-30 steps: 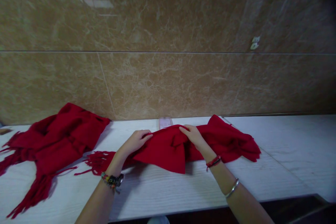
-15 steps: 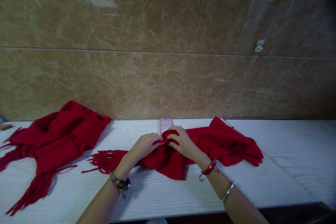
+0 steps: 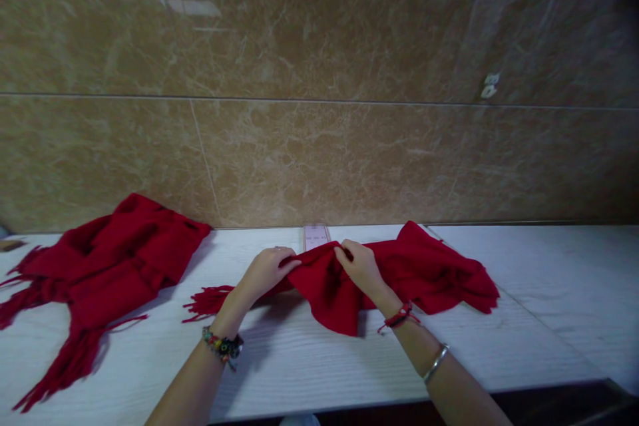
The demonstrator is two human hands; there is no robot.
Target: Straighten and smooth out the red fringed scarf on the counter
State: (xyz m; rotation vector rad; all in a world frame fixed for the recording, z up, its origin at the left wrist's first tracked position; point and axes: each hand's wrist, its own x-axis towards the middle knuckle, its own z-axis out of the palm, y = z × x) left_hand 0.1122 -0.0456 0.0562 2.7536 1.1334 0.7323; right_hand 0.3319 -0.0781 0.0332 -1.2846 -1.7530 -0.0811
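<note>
A red scarf (image 3: 327,293) with fringed ends lies bunched across the middle of the white table, its upper edge lifted between my hands. My left hand (image 3: 267,271) pinches that edge left of centre, thumb and fingers closed on the cloth. A short way to the right, my right hand (image 3: 362,269) grips the same edge with curled fingers. The scarf's crumpled right part rests on the table, while fringe sticks out beyond my left wrist. Just behind the lifted edge lies a phone (image 3: 315,235) with a lit screen, its lower end hidden by the cloth.
Another red fringed cloth (image 3: 124,246) lies crumpled on the left of the white table (image 3: 559,306). A brown marbled tile wall (image 3: 319,160) rises along the table's back edge, with a small white fixture (image 3: 490,85) on it. A small brown object (image 3: 10,245) sits far left.
My hands have moved apart, the left one going left, and the scarf's edge between them is now stretched straighter. The fringe at its left end has shifted right.
</note>
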